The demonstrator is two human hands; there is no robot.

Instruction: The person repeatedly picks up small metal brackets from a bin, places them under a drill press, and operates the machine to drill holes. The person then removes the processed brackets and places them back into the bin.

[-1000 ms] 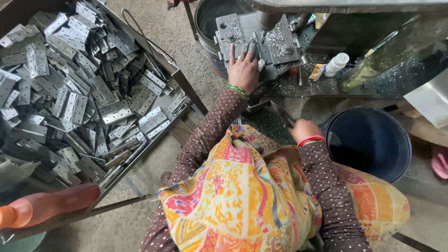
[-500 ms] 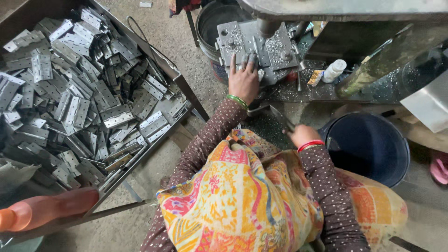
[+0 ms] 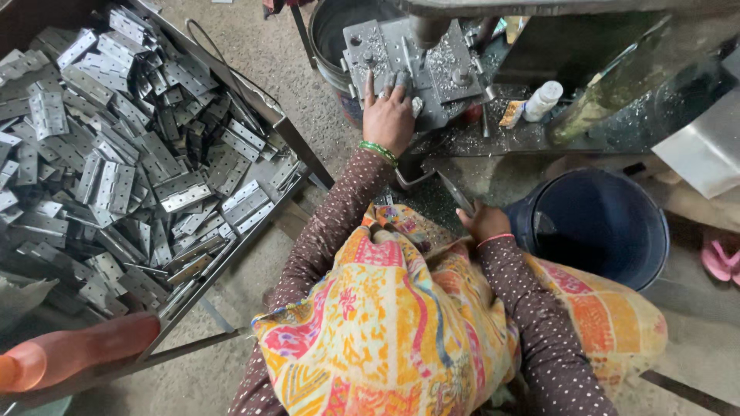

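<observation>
Pressing: your left hand [image 3: 388, 115] lies flat on the grey metal die plate [image 3: 408, 65] of the press, fingers spread and stretched forward, closed on nothing.
Left wrist: a green bangle [image 3: 378, 152] circles it, just behind the hand.
Right hand: your right hand [image 3: 484, 222] sits low by your lap, curled around the near end of a flat metal strip [image 3: 455, 192]; whether the fingers fully close on it, you cannot tell.
Metal strip: it slants up and away from the right hand toward the press base.
Right wrist: a thin red band [image 3: 494, 239] is on it.
Die plate: it sits under the press ram [image 3: 426, 29], studded with bolts and dusted with metal chips.
Press bed: shavings cover it to the right of the plate, where a small white bottle [image 3: 543, 100] stands.
Tray: a large metal tray [image 3: 289, 131] to your left holds a heap of grey hinges [image 3: 116, 154], well apart from both hands.
Bucket: a dark blue bucket [image 3: 597, 227] stands just right of your right hand.
Drum: a round metal drum [image 3: 331, 31] stands behind the plate.
Near corner: an orange bottle [image 3: 73, 350] lies at lower left.
</observation>
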